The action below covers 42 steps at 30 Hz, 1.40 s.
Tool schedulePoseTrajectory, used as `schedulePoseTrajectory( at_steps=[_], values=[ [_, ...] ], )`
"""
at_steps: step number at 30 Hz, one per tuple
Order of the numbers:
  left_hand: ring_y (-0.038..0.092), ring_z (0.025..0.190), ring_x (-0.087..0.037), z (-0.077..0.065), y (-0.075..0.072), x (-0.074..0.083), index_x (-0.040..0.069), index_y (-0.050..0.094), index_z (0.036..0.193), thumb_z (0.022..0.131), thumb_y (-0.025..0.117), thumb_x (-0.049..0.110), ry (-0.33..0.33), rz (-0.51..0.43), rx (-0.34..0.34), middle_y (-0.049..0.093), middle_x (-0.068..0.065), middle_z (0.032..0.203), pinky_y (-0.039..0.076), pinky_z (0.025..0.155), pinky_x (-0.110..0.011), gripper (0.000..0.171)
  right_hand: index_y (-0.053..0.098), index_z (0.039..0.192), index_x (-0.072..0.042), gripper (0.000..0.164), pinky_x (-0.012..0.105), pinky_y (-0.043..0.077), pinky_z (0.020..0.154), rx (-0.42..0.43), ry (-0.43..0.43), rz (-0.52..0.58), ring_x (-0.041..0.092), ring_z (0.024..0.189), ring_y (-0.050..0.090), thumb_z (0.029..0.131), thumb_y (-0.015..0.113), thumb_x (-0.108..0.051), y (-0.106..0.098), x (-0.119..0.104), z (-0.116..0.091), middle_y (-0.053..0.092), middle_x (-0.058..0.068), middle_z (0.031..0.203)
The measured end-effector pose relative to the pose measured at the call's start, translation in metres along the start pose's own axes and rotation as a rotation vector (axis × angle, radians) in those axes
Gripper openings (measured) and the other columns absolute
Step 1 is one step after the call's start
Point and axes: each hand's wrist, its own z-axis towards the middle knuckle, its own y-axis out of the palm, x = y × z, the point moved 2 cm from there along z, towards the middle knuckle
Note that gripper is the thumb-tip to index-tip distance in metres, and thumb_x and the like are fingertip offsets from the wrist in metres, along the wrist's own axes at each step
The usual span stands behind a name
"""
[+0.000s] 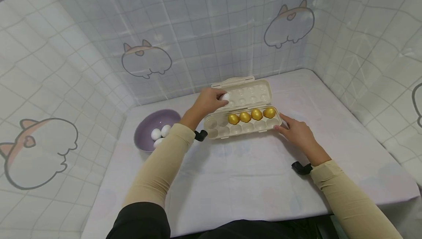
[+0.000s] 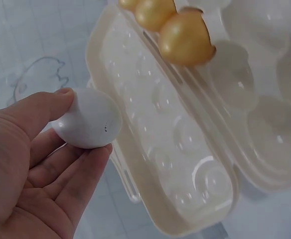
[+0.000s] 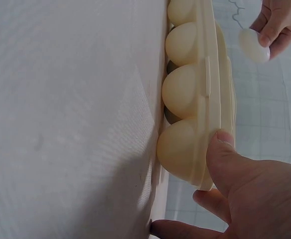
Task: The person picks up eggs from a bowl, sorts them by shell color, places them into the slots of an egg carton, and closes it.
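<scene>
My left hand (image 1: 208, 103) pinches a white egg (image 2: 88, 122) between thumb and fingers, above the open lid (image 1: 250, 100) of a cream plastic egg carton (image 1: 238, 133). A small dark mark shows on that egg in the left wrist view. At the carton's right end, my right hand (image 1: 298, 133) grips the edge, its thumb on the rim in the right wrist view. Several gold eggs (image 1: 256, 114) with jagged edges sit along the carton's back row, toward the right. Its front-row cups and the back-row cups at the left hold nothing.
A purple bowl (image 1: 142, 131) with several white eggs (image 1: 156, 134) stands left of the carton, partly behind my left forearm. The pale cloth-covered table (image 1: 230, 180) meets tile-patterned sheets (image 1: 211, 30) at the back and sides.
</scene>
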Motion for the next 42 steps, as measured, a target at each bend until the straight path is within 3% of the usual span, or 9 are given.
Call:
schedulePoseTrajectory(
  at_steps=[7, 12, 22, 31, 42],
  values=[
    [0.07, 0.108, -0.014, 0.006, 0.009, 0.017, 0.021, 0.07, 0.14, 0.098, 0.075, 0.034, 0.001, 0.022, 0.001, 0.078, -0.001, 0.124, 0.058, 0.097, -0.035, 0.045, 0.033, 0.165, -0.008, 0.083, 0.07, 0.041, 0.113, 0.005, -0.01, 0.0, 0.057, 0.143, 0.044, 0.104, 0.059, -0.057, 0.001, 0.001, 0.001, 0.044, 0.034, 0.156],
    [0.069, 0.109, -0.016, 0.01, 0.015, 0.026, 0.016, 0.071, 0.139, 0.098, 0.076, 0.028, 0.036, -0.048, -0.009, 0.077, -0.004, 0.126, 0.058, 0.097, -0.034, 0.044, 0.032, 0.165, -0.008, 0.083, 0.07, 0.04, 0.114, 0.002, -0.006, 0.003, 0.057, 0.143, 0.044, 0.103, 0.06, -0.057, 0.001, 0.002, 0.001, 0.043, 0.034, 0.157],
    [0.064, 0.092, -0.013, 0.017, 0.037, 0.046, 0.016, 0.076, 0.127, 0.098, 0.076, 0.025, 0.115, -0.056, -0.03, 0.077, -0.001, 0.109, 0.056, 0.084, -0.027, 0.031, 0.031, 0.166, -0.009, 0.083, 0.07, 0.04, 0.114, -0.008, 0.002, 0.008, 0.057, 0.144, 0.042, 0.104, 0.059, -0.057, 0.001, 0.002, 0.002, 0.042, 0.033, 0.158],
    [0.067, 0.101, -0.012, 0.022, 0.062, 0.068, 0.017, 0.074, 0.131, 0.098, 0.076, 0.026, 0.119, -0.066, -0.084, 0.078, 0.0, 0.118, 0.057, 0.092, -0.025, 0.035, 0.033, 0.165, -0.008, 0.08, 0.071, 0.04, 0.113, 0.006, -0.022, 0.006, 0.057, 0.143, 0.044, 0.105, 0.059, -0.054, 0.001, 0.003, 0.002, 0.044, 0.033, 0.156],
    [0.065, 0.094, -0.008, 0.027, 0.088, 0.086, 0.018, 0.076, 0.127, 0.098, 0.076, 0.028, 0.189, -0.057, -0.099, 0.078, 0.003, 0.114, 0.053, 0.082, -0.019, 0.03, 0.034, 0.165, -0.009, 0.079, 0.071, 0.043, 0.11, 0.015, -0.033, -0.001, 0.058, 0.139, 0.048, 0.105, 0.058, -0.055, 0.001, 0.005, 0.003, 0.046, 0.034, 0.155]
  ],
)
